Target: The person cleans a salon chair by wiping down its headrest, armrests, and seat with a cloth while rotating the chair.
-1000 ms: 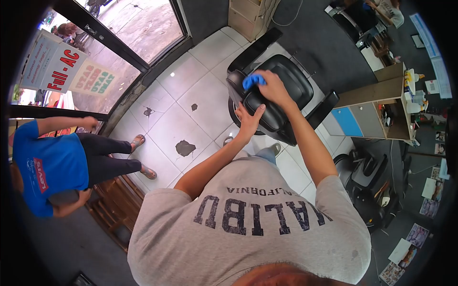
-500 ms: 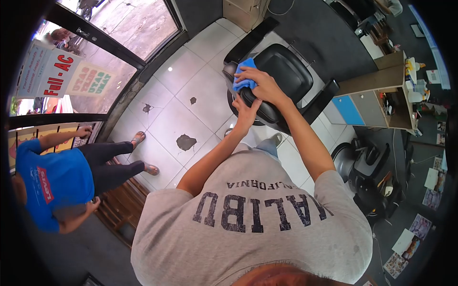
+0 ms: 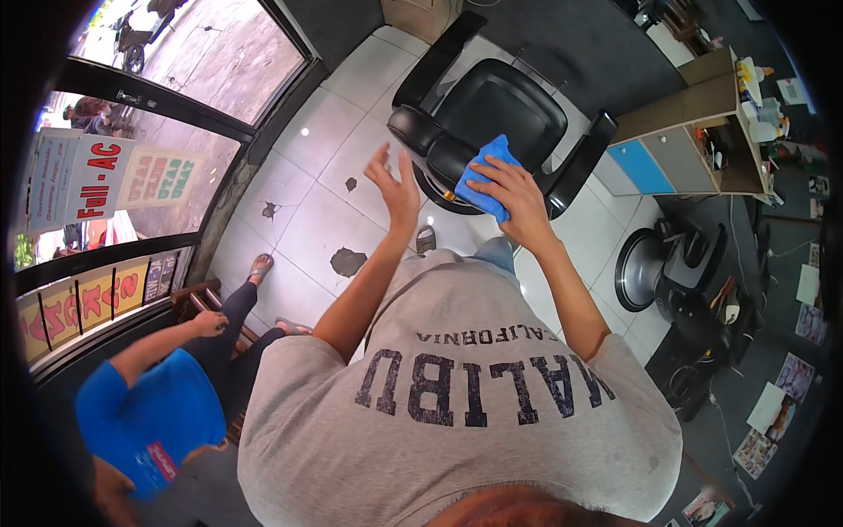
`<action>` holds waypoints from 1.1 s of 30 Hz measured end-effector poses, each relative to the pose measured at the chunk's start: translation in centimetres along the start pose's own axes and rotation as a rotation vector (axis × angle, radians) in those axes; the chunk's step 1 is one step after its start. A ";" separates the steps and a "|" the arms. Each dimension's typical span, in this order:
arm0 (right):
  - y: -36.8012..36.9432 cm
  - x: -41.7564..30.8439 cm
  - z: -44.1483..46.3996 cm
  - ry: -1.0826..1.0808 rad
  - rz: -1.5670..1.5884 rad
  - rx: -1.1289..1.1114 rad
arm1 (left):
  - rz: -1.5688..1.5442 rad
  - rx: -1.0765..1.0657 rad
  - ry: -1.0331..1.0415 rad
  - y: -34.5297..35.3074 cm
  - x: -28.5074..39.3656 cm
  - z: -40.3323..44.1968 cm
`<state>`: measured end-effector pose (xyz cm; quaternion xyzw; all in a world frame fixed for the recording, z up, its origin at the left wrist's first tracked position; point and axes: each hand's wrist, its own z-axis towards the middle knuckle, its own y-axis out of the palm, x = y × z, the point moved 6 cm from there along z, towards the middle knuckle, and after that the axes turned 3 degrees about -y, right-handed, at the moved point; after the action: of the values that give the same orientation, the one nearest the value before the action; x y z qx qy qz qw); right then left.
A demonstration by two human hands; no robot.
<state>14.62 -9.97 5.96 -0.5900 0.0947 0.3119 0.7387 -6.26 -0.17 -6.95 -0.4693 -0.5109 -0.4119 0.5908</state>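
A black padded salon chair (image 3: 505, 101) stands in front of me, with an armrest on each side. My right hand (image 3: 520, 204) presses a folded blue cloth (image 3: 494, 151) onto the near edge of the chair, its fingers spread over the cloth. Apart from the chair, my left hand (image 3: 397, 193) is raised to the left of the near padding (image 3: 414, 130), fingers spread and nothing in them. Part of the chair's near edge is hidden by the cloth and my right hand.
On the left a person in a blue shirt (image 3: 154, 413) sits on a wooden bench by the glass door (image 3: 140, 101). A cabinet (image 3: 680, 162) with bottles stands at the right, near a second black chair (image 3: 685, 263). The white tile floor (image 3: 307, 206) has broken patches.
My left hand has let go of the chair and moved left. My right hand has slid the blue cloth right and nearer along the chair. The seated person has leaned toward me.
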 end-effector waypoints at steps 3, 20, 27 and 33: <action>-0.2 -0.4 -0.1 0.043 -0.029 0.046 | 0.115 0.008 0.340 0.8 5.2 4.8; -0.2 -0.3 -5.5 -0.040 -0.050 -0.051 | 0.443 -0.366 0.307 8.3 6.4 9.8; -1.7 3.4 -8.2 0.197 -0.063 0.297 | 0.452 -0.357 0.325 8.4 5.9 9.9; 1.0 5.1 1.7 0.505 0.235 0.434 | 0.422 -0.383 0.368 8.6 5.9 10.1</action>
<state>17.69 -6.51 3.04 -0.4630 0.4057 0.2115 0.7592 0.66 11.49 -1.91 -0.5849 -0.2006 -0.4467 0.6466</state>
